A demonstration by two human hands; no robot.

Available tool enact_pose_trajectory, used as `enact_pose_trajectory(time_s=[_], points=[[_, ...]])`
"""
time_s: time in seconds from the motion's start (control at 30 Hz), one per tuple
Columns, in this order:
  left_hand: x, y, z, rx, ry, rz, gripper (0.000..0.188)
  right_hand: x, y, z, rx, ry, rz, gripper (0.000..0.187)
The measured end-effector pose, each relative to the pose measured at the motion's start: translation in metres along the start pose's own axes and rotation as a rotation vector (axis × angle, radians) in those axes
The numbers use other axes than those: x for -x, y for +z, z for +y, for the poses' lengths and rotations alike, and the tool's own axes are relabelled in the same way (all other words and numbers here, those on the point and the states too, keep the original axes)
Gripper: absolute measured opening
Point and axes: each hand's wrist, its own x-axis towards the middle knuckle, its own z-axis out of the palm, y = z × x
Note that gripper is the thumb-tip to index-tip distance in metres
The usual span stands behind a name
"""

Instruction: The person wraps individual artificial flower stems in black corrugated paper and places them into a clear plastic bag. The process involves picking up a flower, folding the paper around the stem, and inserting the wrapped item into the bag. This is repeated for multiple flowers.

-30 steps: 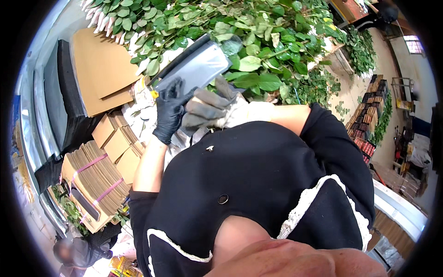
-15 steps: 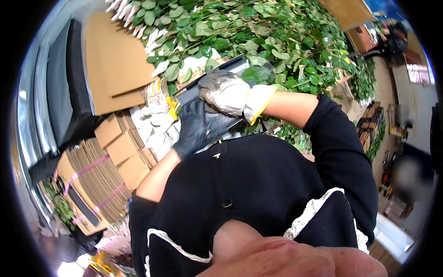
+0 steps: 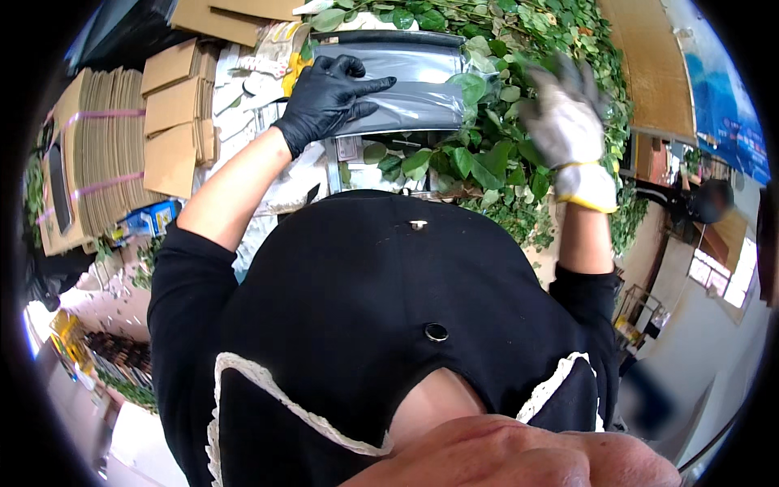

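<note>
My left hand, in a black glove, lies on a shiny grey plastic sheet with dark edges. Its index finger stretches to the right across the sheet, the other fingers are partly bent and apart, and nothing shows in its grasp. To the right, my right hand wears a whitish, soiled glove with a yellow-edged cuff. It is raised over a heap of leafy green stems, away from the sheet. Motion blurs its fingertips, but the fingers look spread with nothing between them.
Bundled flat cardboard tied with pink straps stands at the left, beside smaller cardboard pieces. White and yellow gloves lie beyond my left hand. A brown board rises at the far right. Another person is beyond it.
My hands were together over the sheet and have parted. The right has swung right over the leaves; the left stays on the sheet, now more exposed. The whole view has turned and shifted.
</note>
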Motion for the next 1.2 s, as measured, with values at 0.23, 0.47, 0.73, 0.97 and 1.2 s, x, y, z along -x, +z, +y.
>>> enact_pose_trajectory(time_s=[0.23, 0.47, 0.73, 0.97, 1.2], points=[[0.003, 0.003, 0.002, 0.123, -0.06, 0.048, 0.038, -0.067, 0.016, -0.076, -0.535, -0.404, 0.333, 0.022], [-0.004, 0.001, 0.005, 0.153, -0.087, -0.049, 0.04, -0.266, 0.043, 0.017, -0.178, -0.294, 0.308, 0.021], [0.012, 0.013, -0.007, 0.325, -0.172, -0.162, 0.046, -0.411, 0.17, -0.041, -0.037, -0.163, -0.51, 0.035], [0.0, 0.011, 0.0, 0.432, -0.26, -0.198, 0.046, -0.401, 0.052, -0.012, -0.004, -0.228, -0.168, 0.036], [0.003, 0.018, -0.01, 0.065, -0.007, -0.185, 0.06, -0.495, -0.105, 0.083, 0.11, -0.118, 0.447, 0.023]])
